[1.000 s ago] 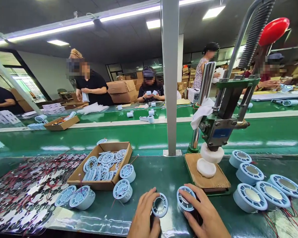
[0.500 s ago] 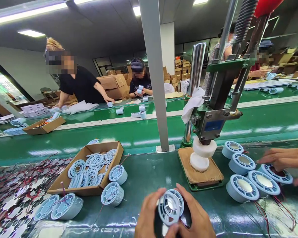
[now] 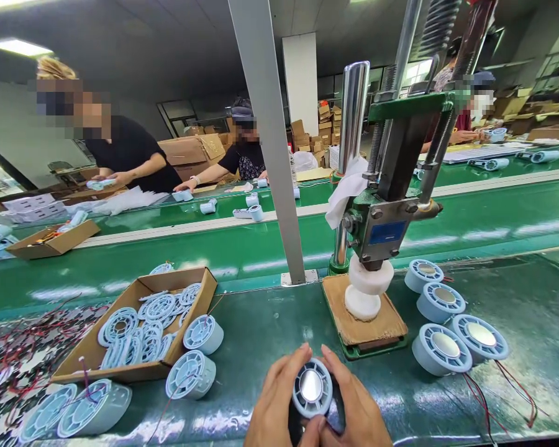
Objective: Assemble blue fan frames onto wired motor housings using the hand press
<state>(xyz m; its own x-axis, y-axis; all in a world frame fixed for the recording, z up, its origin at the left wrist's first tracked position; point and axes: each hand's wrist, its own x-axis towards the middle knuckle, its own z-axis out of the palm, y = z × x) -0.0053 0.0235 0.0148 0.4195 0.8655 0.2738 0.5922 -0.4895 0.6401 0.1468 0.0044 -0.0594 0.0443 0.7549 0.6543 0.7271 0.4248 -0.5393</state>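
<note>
My left hand (image 3: 279, 397) and my right hand (image 3: 356, 403) are curled round a light-blue round fan housing (image 3: 326, 388) with a shiny silver disc in its middle. Its spoked face points up toward me. The fingertips press its rim from both sides, and a thumb lies at its near edge. Something dark shows below it between the palms; I cannot make out what. Beyond my hands stands a hand press (image 3: 386, 230), its white upper pad (image 3: 371, 276) just above a white lower pad (image 3: 362, 303) on a brown board (image 3: 386, 329).
Several similar housings (image 3: 442, 347) with red and black wires stand right of the press. On the left, a cardboard box (image 3: 135, 372) holds blue spoked rings, with more housings (image 3: 190, 375) beside it. Wired flat parts (image 3: 9, 385) lie farther left. A grey post (image 3: 272, 155) rises before the green conveyor (image 3: 242, 248).
The ring over the housing in my hands now sits lined up on it. Another person's hand at the right is gone, along with the housing it touched. The view has shifted slightly right.
</note>
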